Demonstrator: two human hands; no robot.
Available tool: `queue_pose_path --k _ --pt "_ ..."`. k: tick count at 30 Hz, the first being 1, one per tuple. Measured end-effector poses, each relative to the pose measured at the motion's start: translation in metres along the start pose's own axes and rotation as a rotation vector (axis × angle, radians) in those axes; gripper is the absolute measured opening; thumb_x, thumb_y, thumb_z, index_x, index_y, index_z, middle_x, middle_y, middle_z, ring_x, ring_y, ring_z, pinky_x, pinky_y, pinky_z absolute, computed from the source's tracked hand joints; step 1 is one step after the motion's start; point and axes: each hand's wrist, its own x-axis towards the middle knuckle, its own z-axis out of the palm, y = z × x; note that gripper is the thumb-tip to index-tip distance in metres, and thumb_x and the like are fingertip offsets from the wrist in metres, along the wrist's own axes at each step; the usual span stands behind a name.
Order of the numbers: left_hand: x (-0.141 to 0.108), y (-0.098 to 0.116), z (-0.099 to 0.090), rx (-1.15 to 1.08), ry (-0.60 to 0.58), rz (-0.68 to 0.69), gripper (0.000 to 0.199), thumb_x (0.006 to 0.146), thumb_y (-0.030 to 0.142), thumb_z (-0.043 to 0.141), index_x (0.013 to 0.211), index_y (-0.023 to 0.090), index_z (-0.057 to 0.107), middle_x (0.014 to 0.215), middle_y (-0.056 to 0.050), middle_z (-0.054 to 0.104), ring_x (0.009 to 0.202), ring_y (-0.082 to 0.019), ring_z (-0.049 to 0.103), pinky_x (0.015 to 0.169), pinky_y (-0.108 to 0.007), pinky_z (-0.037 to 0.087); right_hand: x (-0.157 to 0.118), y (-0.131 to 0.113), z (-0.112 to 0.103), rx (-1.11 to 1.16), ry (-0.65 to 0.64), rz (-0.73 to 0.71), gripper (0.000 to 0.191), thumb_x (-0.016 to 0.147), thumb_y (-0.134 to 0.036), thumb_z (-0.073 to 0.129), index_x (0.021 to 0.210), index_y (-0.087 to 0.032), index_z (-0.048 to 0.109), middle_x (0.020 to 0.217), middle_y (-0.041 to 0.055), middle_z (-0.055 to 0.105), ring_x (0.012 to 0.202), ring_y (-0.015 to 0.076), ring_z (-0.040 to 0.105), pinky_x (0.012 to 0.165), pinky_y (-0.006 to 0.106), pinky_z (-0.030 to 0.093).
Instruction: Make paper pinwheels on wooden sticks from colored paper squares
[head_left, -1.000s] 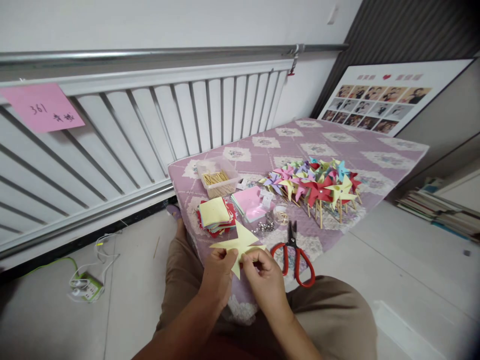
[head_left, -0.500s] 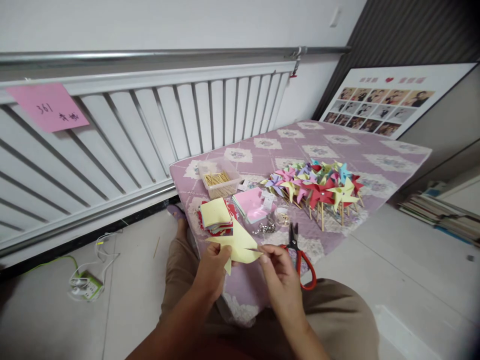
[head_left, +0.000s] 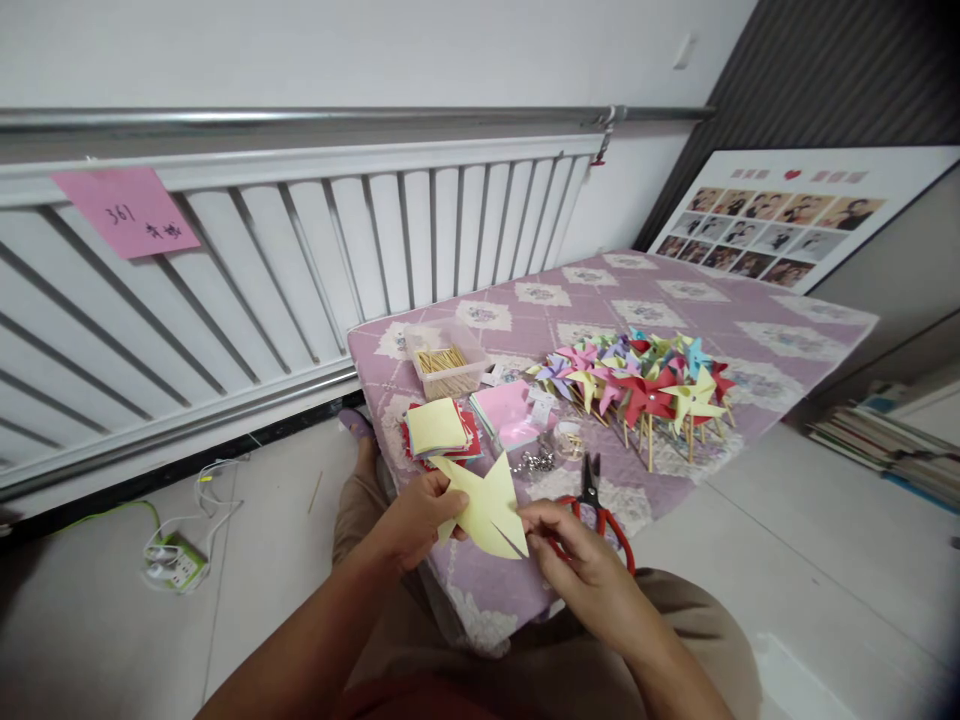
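Note:
Low over the table's near corner, my left hand [head_left: 420, 518] pinches a pale yellow sheet of pinwheel paper [head_left: 486, 505] between thumb and fingers. The sheet has slits cut in from its corners, and its points stand apart. At its right edge, the fingertips of my right hand [head_left: 585, 565] are closed on the paper. Just beyond that hand lie red-handled scissors [head_left: 591, 492], blades pointing away and handles partly covered. Behind the sheet sits a stack of square papers [head_left: 439, 428], yellow on top with red below. Small metal fasteners [head_left: 535, 460] are heaped nearby.
A clear box of wooden sticks [head_left: 448, 378], pink paper sheets [head_left: 501, 408] and a small round container [head_left: 568, 440] stand farther back. Many-coloured finished pinwheels [head_left: 645, 388] are bunched at right on the patterned tablecloth [head_left: 540, 292]. A radiator [head_left: 330, 250] runs along the wall.
The yellow paper has turned in my hands, its slit corner now pointing down to the right. My right hand has shifted its hold slightly. The camera view has tilted a little.

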Motion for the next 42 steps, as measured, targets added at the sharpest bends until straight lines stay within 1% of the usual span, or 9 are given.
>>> queue_pose_path --k 3,5,9,13,17,21,26,33,42 --pt "0.000 -0.002 -0.004 0.050 -0.083 0.017 0.018 0.065 0.026 0.063 0.078 0.014 0.065 0.067 0.000 0.061 0.052 -0.008 0.049 0.048 -0.021 0.037 0.004 -0.005 -0.003 -0.040 -0.045 -0.034 0.021 0.086 -0.016 0.049 0.099 -0.025 0.063 0.090 0.0030 0.069 0.082 0.0163 0.064 0.072 0.025 0.050" --pt "-0.002 -0.001 -0.004 0.131 -0.100 0.029 0.013 0.067 0.024 0.059 0.073 0.015 0.064 0.063 0.001 0.059 0.050 -0.008 0.047 0.049 -0.021 0.036 0.006 -0.006 -0.004 -0.018 -0.079 -0.034 0.019 0.085 -0.017 0.050 0.094 -0.024 0.065 0.090 0.0034 0.069 0.083 0.0171 0.065 0.074 0.026 0.050" --pt "-0.007 0.006 0.001 0.321 -0.071 0.034 0.010 0.069 0.022 0.053 0.066 0.016 0.060 0.059 0.002 0.057 0.050 -0.009 0.047 0.051 -0.022 0.037 0.009 -0.005 -0.008 0.060 -0.120 -0.015 0.012 0.087 -0.021 0.053 0.089 -0.024 0.065 0.086 0.0022 0.068 0.079 0.0163 0.064 0.072 0.025 0.050" --pt "-0.008 0.009 0.004 0.454 -0.055 0.046 0.012 0.070 0.020 0.048 0.063 0.017 0.057 0.055 0.003 0.054 0.048 -0.009 0.045 0.048 -0.021 0.033 0.009 -0.003 -0.009 0.087 -0.119 0.012 0.010 0.089 -0.027 0.054 0.086 -0.023 0.064 0.080 0.0006 0.064 0.073 0.0157 0.061 0.067 0.025 0.048" --pt "-0.005 0.002 0.002 0.529 -0.019 0.053 0.010 0.071 0.021 0.049 0.064 0.018 0.056 0.057 0.003 0.054 0.050 -0.010 0.046 0.050 -0.022 0.034 0.009 -0.006 -0.005 0.050 -0.097 0.029 0.015 0.090 -0.028 0.052 0.082 -0.022 0.063 0.078 0.0008 0.060 0.072 0.0161 0.058 0.065 0.025 0.045" --pt "-0.003 -0.004 0.004 0.602 0.078 0.089 0.009 0.070 0.021 0.053 0.064 0.017 0.058 0.057 0.002 0.055 0.052 -0.011 0.046 0.050 -0.023 0.033 0.011 -0.009 0.004 -0.016 -0.035 0.062 0.019 0.091 -0.027 0.052 0.074 -0.021 0.060 0.076 0.0008 0.056 0.070 0.0154 0.055 0.063 0.024 0.044" --pt "-0.004 -0.005 0.009 0.603 0.166 0.125 0.007 0.068 0.022 0.057 0.064 0.017 0.061 0.058 0.001 0.057 0.056 -0.013 0.046 0.051 -0.023 0.032 0.014 -0.007 0.012 -0.100 0.012 0.046 0.019 0.090 -0.026 0.051 0.072 -0.021 0.058 0.075 0.0015 0.056 0.070 0.0160 0.055 0.062 0.025 0.043" --pt "-0.002 -0.010 0.010 0.588 0.169 0.121 0.007 0.067 0.023 0.058 0.066 0.017 0.061 0.061 0.001 0.056 0.058 -0.013 0.045 0.052 -0.024 0.031 0.018 -0.005 0.015 -0.187 0.098 0.032 0.019 0.086 -0.025 0.054 0.068 -0.021 0.056 0.073 0.0006 0.056 0.069 0.0163 0.055 0.061 0.025 0.042" --pt "-0.002 -0.014 0.012 0.615 0.178 0.100 0.009 0.068 0.025 0.052 0.065 0.017 0.055 0.058 0.003 0.050 0.053 -0.011 0.041 0.050 -0.024 0.030 0.021 -0.004 0.022 -0.238 0.143 0.092 0.021 0.084 -0.027 0.057 0.065 -0.022 0.053 0.068 -0.0012 0.051 0.063 0.0149 0.055 0.057 0.024 0.039"
